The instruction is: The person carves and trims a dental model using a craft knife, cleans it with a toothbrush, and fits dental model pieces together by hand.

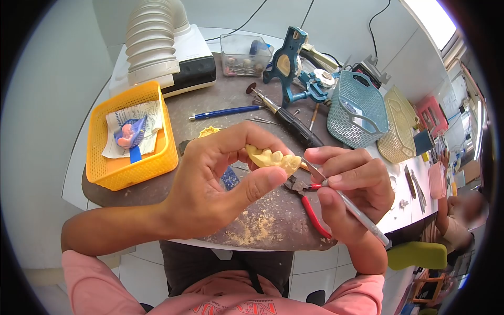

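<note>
The left hand (207, 184) had thumb and forefinger clamped on a yellow dental cast (272, 159), held between them. The right hand (354, 176) pinched a metal carving knife (363, 217), blade beside the cast. The cast looked light and stiff, probably brittle at the teeth, best gripped by its base. Red-handled pliers (314, 216) lay beside the right fingers.

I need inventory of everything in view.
Tooth model: one, yellow, left hand
Knife: one, silver, right hand
Table: one, brown, centre
Shavings: many, yellow, front
Pliers: one, red, front
Pen: one, blue, centre
Handpiece: one, black, centre
Basket: one, yellow, left
Basket: one, teal, right
Basket: one, cream, right
Box: one, clear, back
Articulator: one, teal, back
Hose: one, beige, back
Chair: one, green, right
Small items: several, mixed, scattered
Co-worker: one, blurred, right
Hands: two, bare, centre
</note>
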### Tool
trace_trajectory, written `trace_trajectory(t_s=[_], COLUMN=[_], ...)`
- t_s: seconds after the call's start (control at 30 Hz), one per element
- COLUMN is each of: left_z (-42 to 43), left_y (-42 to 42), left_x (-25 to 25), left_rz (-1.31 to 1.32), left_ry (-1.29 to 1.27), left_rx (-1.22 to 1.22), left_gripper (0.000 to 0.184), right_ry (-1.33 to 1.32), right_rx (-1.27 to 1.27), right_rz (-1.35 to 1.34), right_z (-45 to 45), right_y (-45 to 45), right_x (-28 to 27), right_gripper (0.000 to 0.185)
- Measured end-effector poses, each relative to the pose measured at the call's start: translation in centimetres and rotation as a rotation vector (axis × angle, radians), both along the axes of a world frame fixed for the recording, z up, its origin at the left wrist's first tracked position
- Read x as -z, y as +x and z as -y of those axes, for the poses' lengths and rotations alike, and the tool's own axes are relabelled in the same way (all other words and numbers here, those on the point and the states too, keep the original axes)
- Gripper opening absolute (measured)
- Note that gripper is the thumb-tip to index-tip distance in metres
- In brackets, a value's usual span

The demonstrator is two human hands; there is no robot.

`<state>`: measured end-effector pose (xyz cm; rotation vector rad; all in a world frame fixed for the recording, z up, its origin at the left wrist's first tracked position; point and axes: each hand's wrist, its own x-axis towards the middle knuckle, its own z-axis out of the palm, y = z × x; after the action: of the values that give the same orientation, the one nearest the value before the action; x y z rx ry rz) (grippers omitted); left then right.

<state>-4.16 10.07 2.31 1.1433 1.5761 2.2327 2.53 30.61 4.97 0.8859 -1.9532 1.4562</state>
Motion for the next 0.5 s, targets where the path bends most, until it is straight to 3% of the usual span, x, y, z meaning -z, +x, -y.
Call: trace_trajectory(t_s=[0.5], left_z=[0.76], left_y=[-0.08], left_x=[-0.49], left_rz=[-0.12], left_ry=[-0.13], left_rx=[-0.049], left_gripper=[0.025], right_ry=[0.047], right_rx=[0.073], right_rz=[-0.005], right_z=[0.55], right_y=[-0.06], right_x=[0.44], right_gripper=[0.022])
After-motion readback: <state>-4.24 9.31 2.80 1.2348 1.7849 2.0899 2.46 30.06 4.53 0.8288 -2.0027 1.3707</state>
